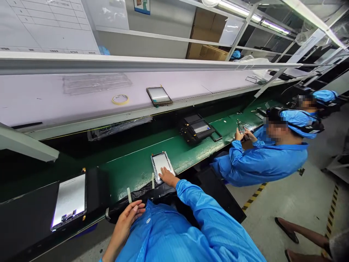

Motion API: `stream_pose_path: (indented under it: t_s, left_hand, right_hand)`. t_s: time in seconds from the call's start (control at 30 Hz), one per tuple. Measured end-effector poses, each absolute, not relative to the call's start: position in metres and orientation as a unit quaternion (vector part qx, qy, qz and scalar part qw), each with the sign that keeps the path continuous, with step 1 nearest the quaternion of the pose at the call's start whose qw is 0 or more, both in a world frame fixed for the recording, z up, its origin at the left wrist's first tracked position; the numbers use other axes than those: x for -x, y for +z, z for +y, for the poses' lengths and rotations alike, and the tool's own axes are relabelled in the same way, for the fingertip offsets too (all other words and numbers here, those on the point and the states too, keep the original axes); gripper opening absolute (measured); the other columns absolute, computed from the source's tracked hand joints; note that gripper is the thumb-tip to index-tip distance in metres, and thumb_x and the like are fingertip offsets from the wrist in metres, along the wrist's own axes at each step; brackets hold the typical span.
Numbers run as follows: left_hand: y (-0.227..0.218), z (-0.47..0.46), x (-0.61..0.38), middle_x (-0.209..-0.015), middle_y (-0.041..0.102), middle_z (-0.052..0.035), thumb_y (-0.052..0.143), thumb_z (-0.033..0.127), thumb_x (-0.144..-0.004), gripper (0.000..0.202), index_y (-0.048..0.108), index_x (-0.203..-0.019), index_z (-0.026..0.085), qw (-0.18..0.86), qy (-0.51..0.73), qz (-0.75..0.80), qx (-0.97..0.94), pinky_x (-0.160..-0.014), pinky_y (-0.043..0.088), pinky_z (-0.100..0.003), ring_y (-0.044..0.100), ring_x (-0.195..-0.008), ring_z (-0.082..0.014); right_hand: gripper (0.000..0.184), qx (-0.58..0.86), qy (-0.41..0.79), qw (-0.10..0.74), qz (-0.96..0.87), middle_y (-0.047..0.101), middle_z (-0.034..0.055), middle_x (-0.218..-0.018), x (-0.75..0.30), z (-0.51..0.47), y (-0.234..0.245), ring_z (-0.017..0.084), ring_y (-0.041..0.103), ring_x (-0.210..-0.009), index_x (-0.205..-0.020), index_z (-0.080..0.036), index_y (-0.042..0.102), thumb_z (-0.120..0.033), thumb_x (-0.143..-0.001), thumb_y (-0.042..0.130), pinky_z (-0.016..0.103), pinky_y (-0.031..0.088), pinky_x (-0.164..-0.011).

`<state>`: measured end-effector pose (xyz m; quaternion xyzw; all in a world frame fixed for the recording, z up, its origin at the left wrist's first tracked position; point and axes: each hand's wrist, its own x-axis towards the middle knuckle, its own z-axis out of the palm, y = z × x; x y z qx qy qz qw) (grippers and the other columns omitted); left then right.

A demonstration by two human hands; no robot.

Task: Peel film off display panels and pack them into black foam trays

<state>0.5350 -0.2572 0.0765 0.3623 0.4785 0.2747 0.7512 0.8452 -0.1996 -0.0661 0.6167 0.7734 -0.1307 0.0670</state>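
My right hand (168, 177) rests on a flat screen panel (160, 160) with a white face and a dark, silvery frame, which lies on the green bench mat (122, 163). Its fingers are spread over the panel's near right part. At the bench's front edge, my left hand (130, 217) hovers by black plastic sheeting (141, 193) with its fingers loosely bent and nothing visible in them. Pale tape strips (129, 195) stick up from that edge. Left of my hands, another white-faced screen panel (70, 200) lies on a black surface, a small circuit part at its near end.
A stack of black frames and screens (195, 128) stands farther right on the bench. On the raised shelf lie a tape roll (120, 99) and stacked panels (159, 96). A co-worker in blue (261, 160) sits to the right, holding a thin frame. A slanted post (27, 143) juts in left.
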Motion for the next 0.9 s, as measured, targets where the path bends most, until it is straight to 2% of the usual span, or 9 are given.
stream_pose_path:
  t_s: [0.2, 0.3, 0.4, 0.5, 0.73, 0.9]
  left_hand:
    - [0.074, -0.257, -0.518, -0.106, 0.078, -0.0117, 0.082, 0.061, -0.066, 0.059, 0.074, -0.107, 0.019, 0.749, 0.277, 0.482, -0.36, -0.093, 0.052, -0.039, 0.07, -0.099, -0.0276]
    - [0.07, -0.258, -0.512, -0.107, 0.077, -0.0121, 0.082, 0.061, -0.066, 0.06, 0.073, -0.108, 0.019, 0.751, 0.28, 0.479, -0.358, -0.094, 0.051, -0.04, 0.069, -0.098, -0.0276]
    - [0.068, -0.258, -0.509, -0.105, 0.078, -0.0121, 0.083, 0.062, -0.065, 0.061, 0.073, -0.107, 0.018, 0.751, 0.289, 0.48, -0.351, -0.093, 0.051, -0.04, 0.069, -0.097, -0.0273]
    - [0.069, -0.258, -0.506, -0.104, 0.078, -0.0119, 0.083, 0.062, -0.064, 0.062, 0.073, -0.106, 0.018, 0.747, 0.297, 0.484, -0.346, -0.092, 0.051, -0.04, 0.069, -0.096, -0.0269]
    - [0.072, -0.254, -0.509, -0.104, 0.078, -0.0124, 0.084, 0.063, -0.062, 0.063, 0.074, -0.105, 0.018, 0.747, 0.294, 0.481, -0.353, -0.091, 0.053, -0.04, 0.07, -0.096, -0.028]
    - [0.069, -0.25, -0.517, -0.104, 0.078, -0.0119, 0.084, 0.061, -0.063, 0.061, 0.074, -0.105, 0.018, 0.752, 0.287, 0.472, -0.36, -0.09, 0.053, -0.037, 0.07, -0.096, -0.026]
  right_hand:
    - [0.044, -0.597, -0.071, 0.105, 0.792, 0.038, 0.0309, -0.153, -0.84, -0.191, -0.078, 0.037, 0.043, -0.141, -0.135, -0.009, 0.052, -0.004, -0.092, 0.044, 0.057, 0.05, -0.099]
    - [0.05, -0.584, -0.048, 0.122, 0.801, 0.037, 0.0362, -0.151, -0.836, -0.194, -0.084, 0.04, 0.046, -0.138, -0.141, -0.006, 0.045, -0.003, -0.091, 0.044, 0.058, 0.052, -0.094]
    - [0.061, -0.56, -0.011, 0.15, 0.815, 0.037, 0.0388, -0.149, -0.833, -0.199, -0.087, 0.041, 0.05, -0.135, -0.149, -0.007, 0.035, -0.003, -0.09, 0.046, 0.053, 0.056, -0.087]
    - [0.062, -0.542, 0.038, 0.164, 0.824, 0.04, 0.0402, -0.146, -0.833, -0.202, -0.085, 0.042, 0.053, -0.132, -0.152, -0.004, 0.03, -0.006, -0.091, 0.044, 0.05, 0.057, -0.085]
    - [0.05, -0.568, 0.03, 0.075, 0.819, 0.052, 0.0365, -0.138, -0.84, -0.197, -0.056, 0.037, 0.058, -0.125, -0.144, 0.003, 0.04, -0.004, -0.094, 0.038, 0.053, 0.054, -0.091]
    - [0.038, -0.588, -0.026, 0.009, 0.808, 0.062, 0.0275, -0.127, -0.836, -0.198, -0.033, 0.029, 0.062, -0.115, -0.128, -0.002, 0.055, -0.006, -0.092, 0.046, 0.046, 0.053, -0.093]
